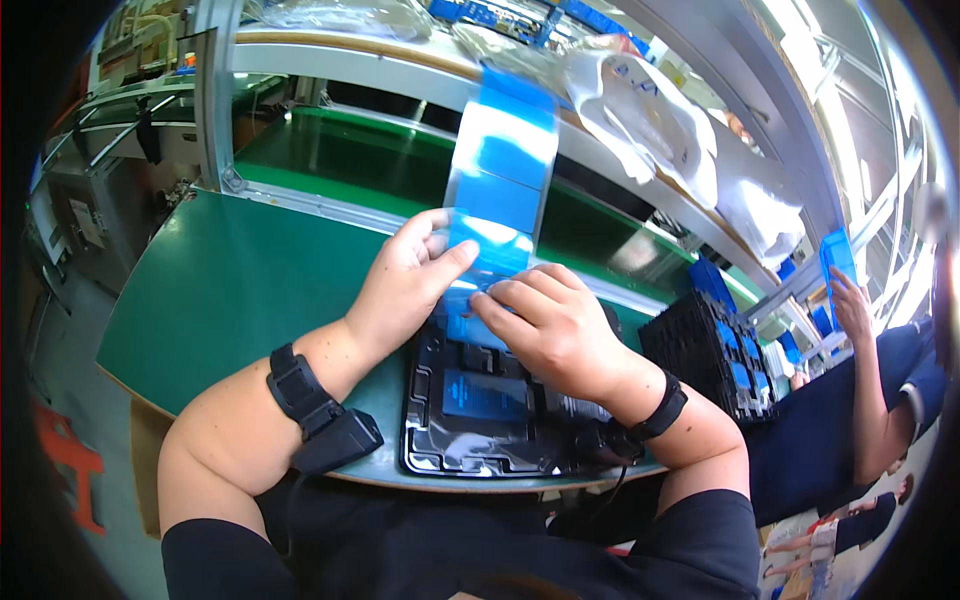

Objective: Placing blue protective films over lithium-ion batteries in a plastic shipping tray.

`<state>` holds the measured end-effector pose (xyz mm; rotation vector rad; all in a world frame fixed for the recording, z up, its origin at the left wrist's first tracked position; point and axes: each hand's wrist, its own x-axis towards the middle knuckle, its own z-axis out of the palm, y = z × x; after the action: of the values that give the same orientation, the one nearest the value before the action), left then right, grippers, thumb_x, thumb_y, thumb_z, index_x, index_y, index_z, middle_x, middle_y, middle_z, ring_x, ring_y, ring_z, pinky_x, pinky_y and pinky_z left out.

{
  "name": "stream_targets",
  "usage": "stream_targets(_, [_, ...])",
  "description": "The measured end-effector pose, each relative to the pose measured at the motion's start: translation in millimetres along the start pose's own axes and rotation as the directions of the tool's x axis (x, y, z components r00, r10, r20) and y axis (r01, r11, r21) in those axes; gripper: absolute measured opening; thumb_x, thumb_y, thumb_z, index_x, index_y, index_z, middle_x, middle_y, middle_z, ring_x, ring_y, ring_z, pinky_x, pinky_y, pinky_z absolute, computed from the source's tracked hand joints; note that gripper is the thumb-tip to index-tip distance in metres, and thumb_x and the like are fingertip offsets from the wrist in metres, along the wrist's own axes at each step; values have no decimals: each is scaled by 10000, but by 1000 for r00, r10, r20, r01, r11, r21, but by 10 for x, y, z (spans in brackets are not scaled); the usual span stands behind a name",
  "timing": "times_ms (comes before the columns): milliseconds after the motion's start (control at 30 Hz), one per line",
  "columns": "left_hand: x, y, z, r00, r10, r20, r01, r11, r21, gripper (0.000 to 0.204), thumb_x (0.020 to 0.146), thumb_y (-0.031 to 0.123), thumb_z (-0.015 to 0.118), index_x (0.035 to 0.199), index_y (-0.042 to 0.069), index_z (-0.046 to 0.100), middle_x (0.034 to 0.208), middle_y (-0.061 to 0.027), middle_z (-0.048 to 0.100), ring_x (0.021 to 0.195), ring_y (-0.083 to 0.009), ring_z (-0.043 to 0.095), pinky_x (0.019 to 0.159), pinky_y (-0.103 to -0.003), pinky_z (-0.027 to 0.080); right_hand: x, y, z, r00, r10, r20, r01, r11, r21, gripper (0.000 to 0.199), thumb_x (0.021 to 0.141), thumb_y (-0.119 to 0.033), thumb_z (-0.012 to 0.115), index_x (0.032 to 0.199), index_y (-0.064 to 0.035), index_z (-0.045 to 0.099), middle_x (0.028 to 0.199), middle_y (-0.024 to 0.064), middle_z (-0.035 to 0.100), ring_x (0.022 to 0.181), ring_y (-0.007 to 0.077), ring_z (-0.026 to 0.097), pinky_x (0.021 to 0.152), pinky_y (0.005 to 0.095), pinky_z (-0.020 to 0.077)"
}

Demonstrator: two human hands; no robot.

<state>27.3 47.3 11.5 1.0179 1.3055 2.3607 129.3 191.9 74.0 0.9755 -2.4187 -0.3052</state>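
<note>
Film (503, 205), stretched toward twelve o'clock, is pinched by left hand (405, 275) and right hand (560, 330) above a black tray (432, 447), seemingly for steadiness.

The film strip (500, 200) is blue, the tray (425, 430) and wristbands (291, 382) black, the tabletop (230, 300) plain green.

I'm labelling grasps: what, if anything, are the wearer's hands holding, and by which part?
The left hand holds the blue film strip by its left edge, near the lower end. The right hand is at that end; its grip is unclear.
</note>
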Motion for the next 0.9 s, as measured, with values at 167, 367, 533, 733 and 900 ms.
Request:
stream_targets(167, [2,-214,-64,995,-91,33,87,992,91,296,900,43,511,1182,-36,467,1071,-97,605,957,-116,570,839,-248,461,-351,-167,-309,955,289,69,-296,905,306,278,723,-54,683,992,-28,614,939,111,593,851,286,589,732,364,474])
stream_targets(367, [76,-327,-168,998,-38,-51,49,967,249,297,910,111,536,1157,-47,487,1032,-91,607,909,-110,573,803,-234,459,-1373,-522,-882,590,338,734,-808,253,532,281,801,-180,665,1005,8,616,926,139,624,868,279,610,770,330,486])
stream_targets(533, [105,-412,-145,999,13,-41,5,912,410,367,907,139,551,1206,-51,454,1056,-83,589,952,-118,550,840,-238,434,-2606,-1587,-768,-209,104,972,-976,39,-214,667,711,-459,717,1135,34,567,1032,167,628,880,281,636,743,358,510])
stream_targets(733, [57,-339,-320,998,11,-57,14,909,417,336,924,150,526,1190,-45,462,1066,-84,584,949,-103,548,838,-236,428,-3572,-3162,-537,-557,-228,798,-812,-49,-581,1006,588,-647,688,1319,-13,409,1281,205,485,1168,344,473,976,409,373])
stream_targets(900, [78,-429,-264,1000,-18,-11,21,909,416,343,945,180,489,1204,-41,452,1093,-96,577,980,-120,545,884,-245,407,-4073,-4206,-661,-796,46,604,-555,-455,-696,1033,605,-661,669,1353,-19,361,1341,198,427,1218,330,425,1009,408,334])
